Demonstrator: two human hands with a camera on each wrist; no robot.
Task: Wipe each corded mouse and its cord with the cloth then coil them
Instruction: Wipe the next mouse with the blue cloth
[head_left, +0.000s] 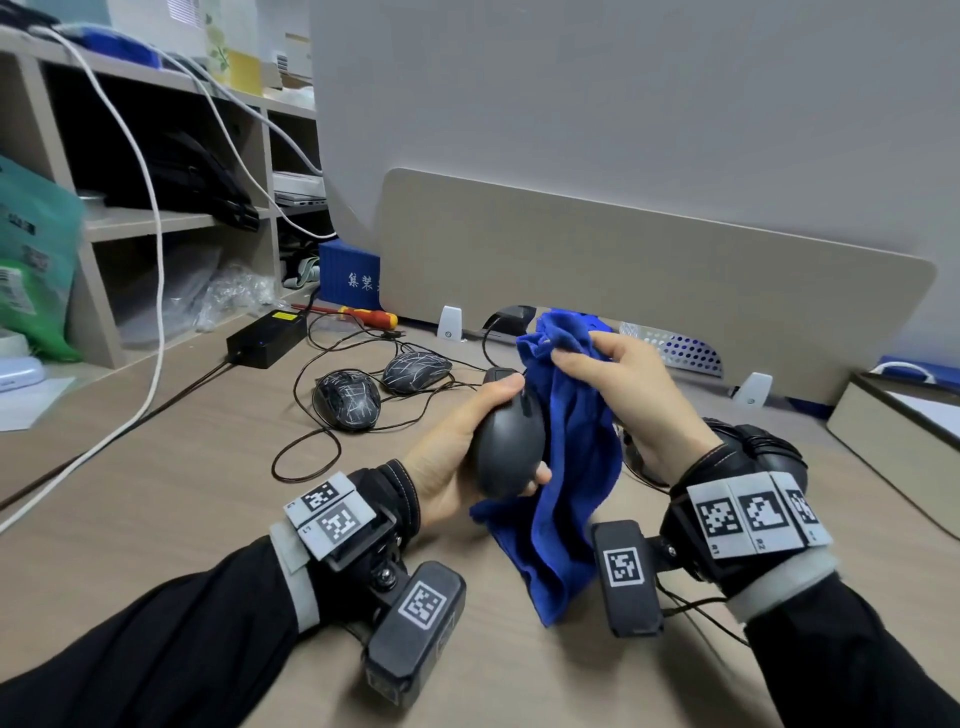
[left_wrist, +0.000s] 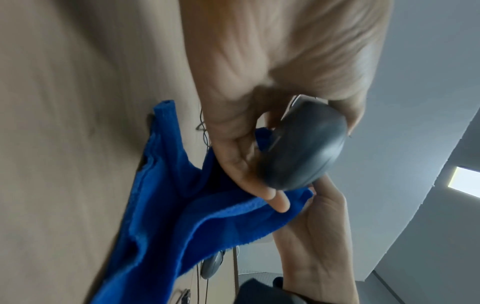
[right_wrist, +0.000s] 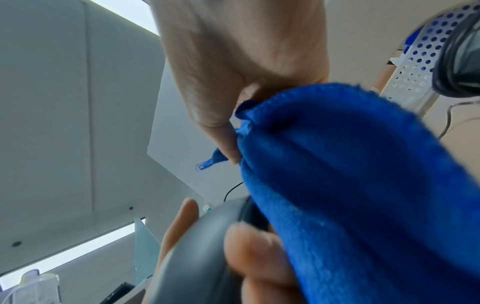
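Evidently to free its top for wiping, the left hand (head_left: 457, 462) cupped the plain dark corded mouse (head_left: 506, 449) above the bench (head_left: 182, 499), thumb and fingers curled round its sides, while the right hand (head_left: 631, 395) pinched a bunched upper edge of the blue cloth (head_left: 569, 467), which hung just beside the mouse and trailed onto the bench. Further left, two scratched mice (head_left: 347, 399) lay near a black power adapter (head_left: 266, 336) and a red-and-yellow screwdriver (head_left: 363, 316), their loose cords (head_left: 306, 452) looping where, I judged, they could snag later coiling.
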